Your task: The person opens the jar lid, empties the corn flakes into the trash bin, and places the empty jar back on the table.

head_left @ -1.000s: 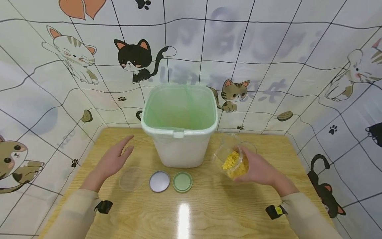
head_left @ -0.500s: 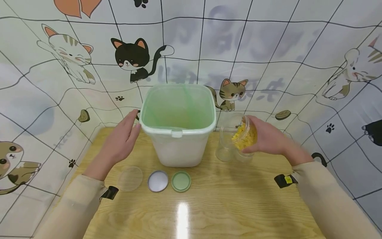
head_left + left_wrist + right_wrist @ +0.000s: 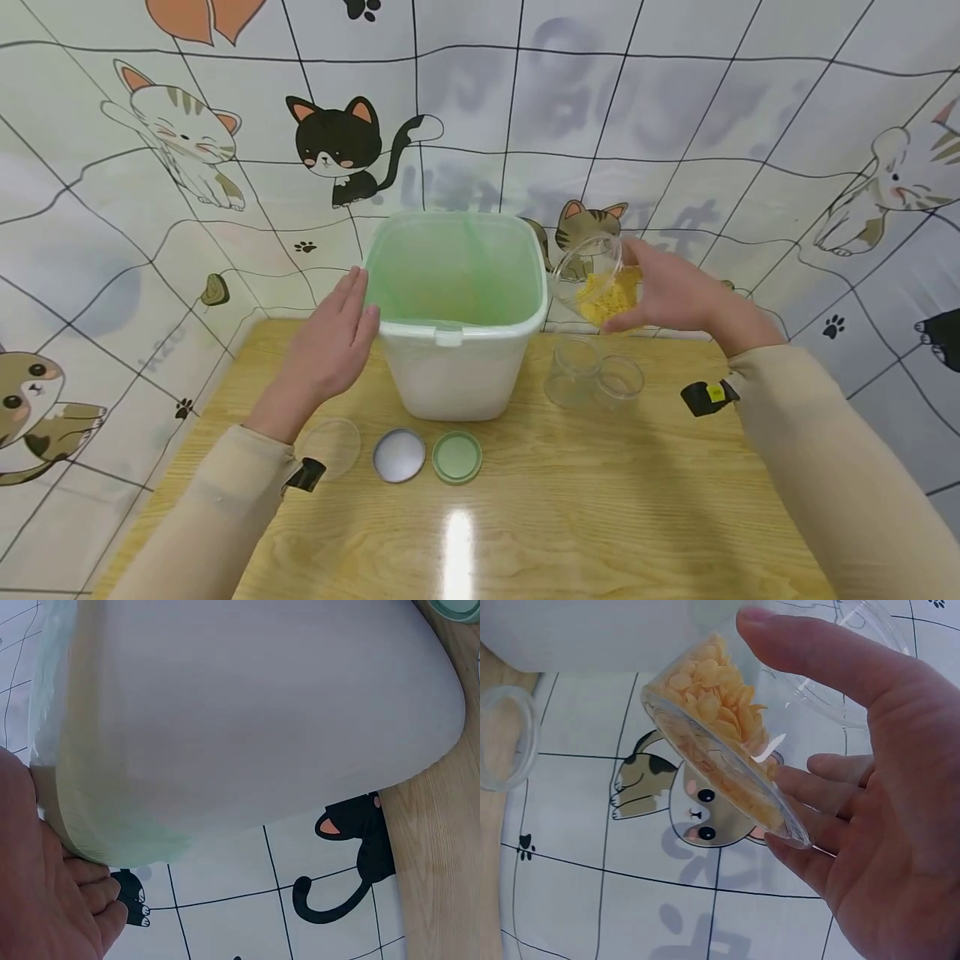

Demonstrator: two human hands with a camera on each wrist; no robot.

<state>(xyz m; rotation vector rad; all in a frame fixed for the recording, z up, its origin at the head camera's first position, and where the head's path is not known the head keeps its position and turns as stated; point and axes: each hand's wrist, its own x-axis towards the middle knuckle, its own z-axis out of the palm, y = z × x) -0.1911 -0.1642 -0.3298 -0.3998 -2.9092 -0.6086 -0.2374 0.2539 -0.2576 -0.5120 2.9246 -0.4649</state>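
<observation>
My right hand (image 3: 667, 287) grips a clear jar (image 3: 576, 283) and holds it up off the table, right of the bin. The jar is tilted, its mouth toward the bin, and yellow flake-like pieces (image 3: 712, 686) lie inside it. A white bin (image 3: 453, 379) stands at the back of the table, lined with a pale green translucent bag (image 3: 465, 267). My left hand (image 3: 322, 350) lies flat with straight fingers against the bin's upper left side. In the left wrist view, its fingers (image 3: 94, 889) touch the bag-covered rim.
Two clear jars, one taller (image 3: 573, 371) and one shorter (image 3: 620, 382), stand right of the bin. In front lie a clear disc (image 3: 332, 447), a silvery lid (image 3: 399, 456) and a green lid (image 3: 457, 457). Cat-print walls (image 3: 465, 108) enclose the wooden table (image 3: 525, 525).
My right hand has lifted the jar of yellow pieces up and away from the two standing jars, tilting it toward the bin. My left hand has moved up and right to the bin's side.
</observation>
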